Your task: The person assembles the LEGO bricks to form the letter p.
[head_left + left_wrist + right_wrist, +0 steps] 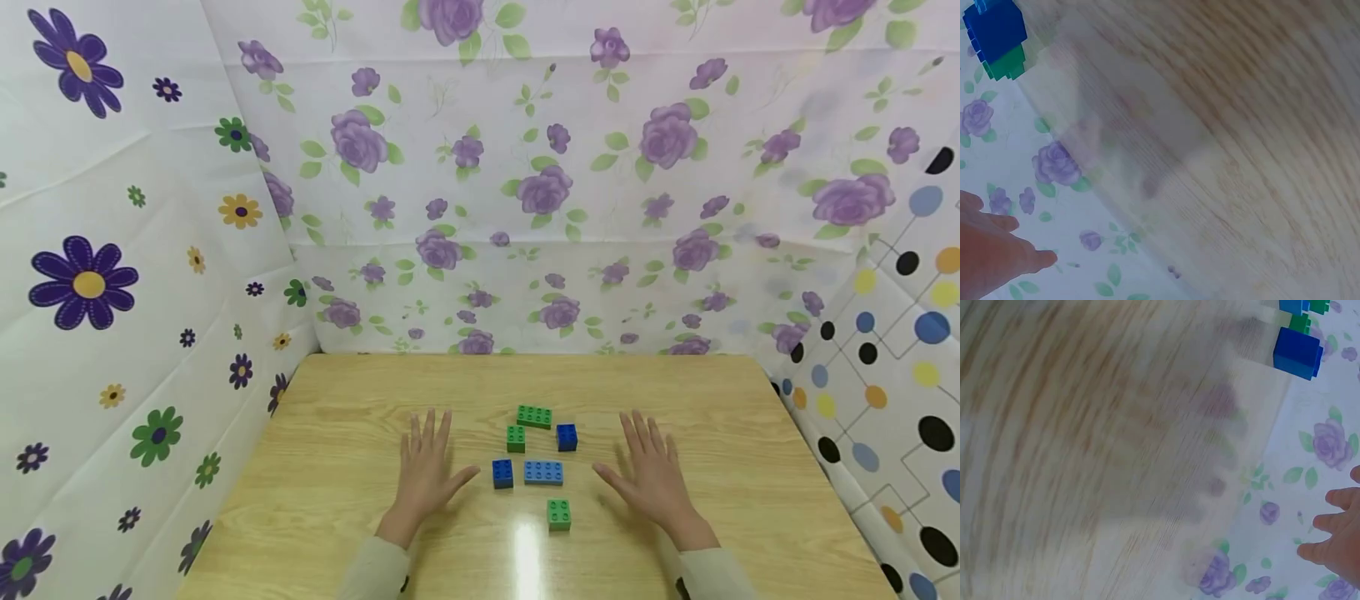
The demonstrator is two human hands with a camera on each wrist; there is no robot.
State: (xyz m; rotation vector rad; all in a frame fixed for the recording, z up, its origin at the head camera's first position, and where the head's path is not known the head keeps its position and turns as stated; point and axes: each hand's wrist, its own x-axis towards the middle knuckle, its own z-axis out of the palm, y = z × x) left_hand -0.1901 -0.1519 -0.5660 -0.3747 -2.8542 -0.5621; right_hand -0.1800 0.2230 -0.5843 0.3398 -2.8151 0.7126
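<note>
My left hand (425, 472) is spread flat over the wooden table, fingers straight and thumb toward the bricks, holding nothing. Nearest it is a dark blue square brick (502, 474). The right hand (651, 475) mirrors it on the other side, fingers straight, with nothing in it. Between the hands lie a light blue long brick (543, 473), a small green brick (516, 439), a long green brick (534, 417), another dark blue brick (566, 437) and a light green square brick (558, 515). In the right wrist view, a dark blue brick (1297, 354) stands beyond the fingers.
The wooden table (322, 533) ends at the back against a hanging floral cloth (525, 275). A flower-print cloth (157, 350) borders the left side, and a dotted cloth (900, 392) the right. Light glares on the table's front middle.
</note>
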